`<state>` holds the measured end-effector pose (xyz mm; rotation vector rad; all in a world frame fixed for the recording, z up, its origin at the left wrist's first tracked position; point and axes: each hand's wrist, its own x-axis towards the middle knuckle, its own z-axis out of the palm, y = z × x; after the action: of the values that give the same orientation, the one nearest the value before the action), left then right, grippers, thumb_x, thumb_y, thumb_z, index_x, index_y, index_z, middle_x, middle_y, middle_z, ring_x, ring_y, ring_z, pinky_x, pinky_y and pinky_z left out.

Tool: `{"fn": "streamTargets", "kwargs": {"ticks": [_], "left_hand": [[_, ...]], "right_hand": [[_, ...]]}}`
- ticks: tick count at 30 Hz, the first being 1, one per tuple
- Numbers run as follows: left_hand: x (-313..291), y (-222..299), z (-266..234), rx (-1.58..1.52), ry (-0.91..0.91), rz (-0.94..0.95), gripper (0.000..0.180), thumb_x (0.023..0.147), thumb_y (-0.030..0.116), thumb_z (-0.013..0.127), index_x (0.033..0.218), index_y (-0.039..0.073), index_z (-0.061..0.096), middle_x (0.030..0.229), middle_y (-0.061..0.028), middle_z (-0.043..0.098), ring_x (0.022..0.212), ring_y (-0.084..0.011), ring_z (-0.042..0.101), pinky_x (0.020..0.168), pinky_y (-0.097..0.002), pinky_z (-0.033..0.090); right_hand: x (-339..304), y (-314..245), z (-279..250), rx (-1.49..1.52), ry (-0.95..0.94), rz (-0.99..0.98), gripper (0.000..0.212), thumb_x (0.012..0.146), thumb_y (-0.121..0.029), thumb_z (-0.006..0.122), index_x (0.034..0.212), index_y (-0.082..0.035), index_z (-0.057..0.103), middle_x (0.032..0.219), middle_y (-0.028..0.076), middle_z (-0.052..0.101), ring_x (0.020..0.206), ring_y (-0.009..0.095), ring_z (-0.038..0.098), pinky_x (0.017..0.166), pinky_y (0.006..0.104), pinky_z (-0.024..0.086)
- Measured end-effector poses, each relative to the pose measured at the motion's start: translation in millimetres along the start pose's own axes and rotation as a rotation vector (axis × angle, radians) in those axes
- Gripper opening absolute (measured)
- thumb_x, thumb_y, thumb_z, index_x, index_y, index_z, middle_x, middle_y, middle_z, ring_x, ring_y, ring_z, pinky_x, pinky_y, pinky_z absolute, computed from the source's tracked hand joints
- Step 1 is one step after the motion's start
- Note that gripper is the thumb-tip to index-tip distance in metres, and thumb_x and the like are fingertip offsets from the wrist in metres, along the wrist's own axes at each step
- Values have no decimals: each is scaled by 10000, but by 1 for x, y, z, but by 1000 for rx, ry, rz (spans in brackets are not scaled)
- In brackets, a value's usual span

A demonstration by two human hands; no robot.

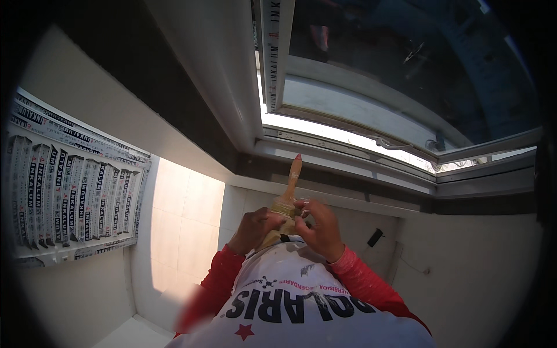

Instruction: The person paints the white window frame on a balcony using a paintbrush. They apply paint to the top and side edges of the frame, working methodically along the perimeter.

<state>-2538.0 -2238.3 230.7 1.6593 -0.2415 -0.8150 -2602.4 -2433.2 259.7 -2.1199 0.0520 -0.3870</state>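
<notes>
A stack of long white frame profiles (72, 191), wrapped in film with dark lettered strips running along each piece, is leaning against the pale wall at far left. A similar lettered strip is running down the white window frame (274, 52) at top centre, beside the dark glass pane (406, 58). A small black rectangular object (375, 237) is sitting on the white wall below the sill, right of the hands. Both hands are meeting in front of the chest, just above a white printed shirt with red sleeves (360, 278). The left hand (253, 228) is curling closed around the lower part of a paintbrush (288, 197), gripping near the bristles. The right hand (319, 228) is bending its fingers inward, fingertips pinching at the pale band of the brush. The brush is standing nearly upright, its wooden handle with a reddish tip pointing toward the window sill.
</notes>
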Motion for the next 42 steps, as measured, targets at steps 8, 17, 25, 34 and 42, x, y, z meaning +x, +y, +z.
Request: {"fn": "streamTargets", "kwargs": {"ticks": [8,17,25,34,42], "left_hand": [[12,-12,-38,83,-74,67,290,965,256,715,1009,-31,712,895,-79,692,807,-160,656,751,-316,514],[6,-19,-61,91,-146,161,207,913,194,754,1018,16,748,963,-63,695,890,-143,683,814,-288,527],[-14,-29,-109,106,-12,-48,220,845,253,799,995,93,800,973,-103,710,896,-185,702,825,-324,554],[-70,-100,-197,625,94,-295,441,869,462,704,912,34,805,911,-148,727,825,-247,713,766,-362,557],[-122,-273,-230,407,269,-561,434,900,377,719,897,-53,776,752,-119,735,667,-160,666,633,-339,528]], "right_hand": [[13,-16,16,-231,-234,-174,213,775,-82,785,888,-50,607,839,121,586,726,309,635,645,408,517],[3,-26,41,10,-159,55,220,843,-101,786,1029,-45,683,916,120,671,765,281,689,672,381,540],[89,-27,16,-262,89,-152,158,896,-73,754,1047,-56,711,927,88,708,757,216,714,641,320,553],[144,33,63,-627,114,-441,132,835,-80,766,931,-76,676,832,57,644,731,240,658,607,362,535],[145,38,74,-747,166,-448,148,785,-107,799,891,-125,698,837,2,640,762,196,634,629,342,535]]}}
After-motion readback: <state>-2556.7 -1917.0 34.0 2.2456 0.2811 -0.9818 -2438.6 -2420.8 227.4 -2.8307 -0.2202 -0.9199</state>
